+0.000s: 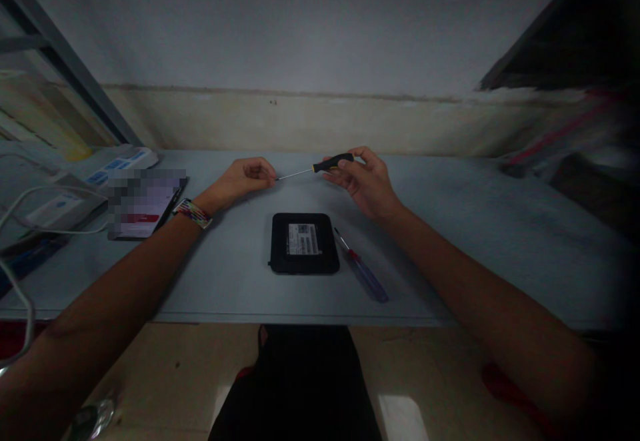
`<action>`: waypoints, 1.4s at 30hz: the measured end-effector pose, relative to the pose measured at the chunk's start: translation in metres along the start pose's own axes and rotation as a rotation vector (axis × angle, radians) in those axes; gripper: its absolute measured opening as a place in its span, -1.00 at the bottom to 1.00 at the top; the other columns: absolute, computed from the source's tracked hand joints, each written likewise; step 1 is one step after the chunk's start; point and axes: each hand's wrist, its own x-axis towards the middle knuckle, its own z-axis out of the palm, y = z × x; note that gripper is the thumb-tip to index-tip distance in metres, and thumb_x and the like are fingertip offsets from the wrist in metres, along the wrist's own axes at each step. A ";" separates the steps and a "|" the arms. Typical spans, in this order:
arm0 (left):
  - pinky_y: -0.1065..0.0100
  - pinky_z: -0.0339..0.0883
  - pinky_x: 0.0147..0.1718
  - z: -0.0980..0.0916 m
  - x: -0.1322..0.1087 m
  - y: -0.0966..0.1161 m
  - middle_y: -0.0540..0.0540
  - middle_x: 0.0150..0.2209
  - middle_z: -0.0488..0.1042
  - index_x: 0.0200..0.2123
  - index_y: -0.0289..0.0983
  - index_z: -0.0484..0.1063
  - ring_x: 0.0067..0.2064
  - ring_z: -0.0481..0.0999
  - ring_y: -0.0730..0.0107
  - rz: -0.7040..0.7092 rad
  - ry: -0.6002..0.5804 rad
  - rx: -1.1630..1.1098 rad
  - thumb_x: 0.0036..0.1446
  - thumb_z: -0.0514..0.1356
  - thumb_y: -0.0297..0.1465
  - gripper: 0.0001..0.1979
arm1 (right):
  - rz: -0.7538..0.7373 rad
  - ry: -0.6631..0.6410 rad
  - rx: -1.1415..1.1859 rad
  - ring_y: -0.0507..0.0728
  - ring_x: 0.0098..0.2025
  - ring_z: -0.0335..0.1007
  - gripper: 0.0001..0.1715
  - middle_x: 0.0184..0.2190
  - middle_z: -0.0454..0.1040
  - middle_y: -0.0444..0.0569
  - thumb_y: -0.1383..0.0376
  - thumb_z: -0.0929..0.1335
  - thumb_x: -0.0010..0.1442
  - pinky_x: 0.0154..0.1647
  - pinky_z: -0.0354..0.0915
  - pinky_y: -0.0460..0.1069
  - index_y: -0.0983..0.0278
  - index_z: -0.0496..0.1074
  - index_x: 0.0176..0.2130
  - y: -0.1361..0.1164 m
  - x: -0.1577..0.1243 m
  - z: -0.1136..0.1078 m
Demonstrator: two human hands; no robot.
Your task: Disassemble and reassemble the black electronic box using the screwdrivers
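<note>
A screwdriver (pixel 334 163) with a black and yellow handle is held level above the table. My right hand (pixel 367 181) is closed around its handle. My left hand (pixel 244 180), with a woven multicoloured band at the wrist, pinches at the tip of the thin metal shaft. Whether a tiny piece sits between those fingertips is too small to tell. Below both hands lies a flat black box-shaped device (pixel 280 244) with a white printed label (pixel 303 239) facing up. Beside its right edge rests a second screwdriver (pixel 367 274) with a clear purplish handle and red collar.
A phone (pixel 145 211) with a lit screen lies left of my left forearm. Behind it are a white power strip (pixel 65 204) and a loose white cable (pixel 20 281). The pale table (pixel 225 288) ends at a front edge before my lap; a wall (pixel 320 41) rises behind.
</note>
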 end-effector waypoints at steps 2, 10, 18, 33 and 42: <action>0.34 0.48 -0.21 0.000 0.000 0.000 -0.07 -0.33 0.66 -0.27 -0.28 0.62 -0.29 0.62 0.41 -0.002 -0.010 -0.002 0.06 0.52 -0.36 -0.79 | 0.003 -0.003 -0.011 0.14 -0.09 0.77 -0.53 -0.17 0.78 -0.17 0.18 0.66 0.09 0.12 0.67 0.14 0.10 0.37 -0.22 0.000 0.000 0.000; 0.34 0.49 -0.22 0.001 -0.001 0.002 -0.07 -0.34 0.65 -0.27 -0.28 0.63 -0.30 0.61 0.41 0.002 -0.004 0.006 0.06 0.53 -0.34 -0.78 | 0.012 0.007 -0.045 0.13 -0.09 0.76 -0.47 -0.21 0.76 -0.17 0.11 0.69 0.09 0.17 0.66 0.17 0.10 0.37 -0.21 -0.001 -0.001 -0.001; 0.37 0.48 -0.23 0.003 -0.002 0.006 -0.07 -0.35 0.65 -0.29 -0.29 0.63 -0.31 0.60 0.44 0.010 0.005 -0.011 0.03 0.55 -0.34 -0.77 | 0.014 0.016 -0.026 0.15 -0.12 0.78 -0.41 -0.22 0.77 -0.17 0.05 0.72 0.03 0.05 0.71 0.14 0.12 0.37 -0.24 0.000 -0.001 0.001; 0.33 0.47 -0.23 0.002 -0.001 0.004 -0.06 -0.35 0.64 -0.27 -0.27 0.63 -0.30 0.58 0.40 0.003 -0.012 -0.006 0.04 0.53 -0.34 -0.78 | 0.028 0.002 -0.040 0.20 -0.07 0.79 -0.37 -0.21 0.76 -0.18 0.01 0.72 0.03 0.10 0.70 0.19 0.10 0.34 -0.23 0.001 0.000 0.000; 0.35 0.45 -0.25 0.000 0.000 0.003 -0.06 -0.35 0.64 -0.27 -0.27 0.63 -0.31 0.58 0.42 0.016 -0.018 -0.001 0.04 0.52 -0.35 -0.79 | 0.023 0.011 -0.032 0.17 -0.10 0.79 -0.37 -0.22 0.76 -0.17 0.02 0.73 0.03 0.10 0.69 0.17 0.11 0.35 -0.23 -0.001 -0.002 0.003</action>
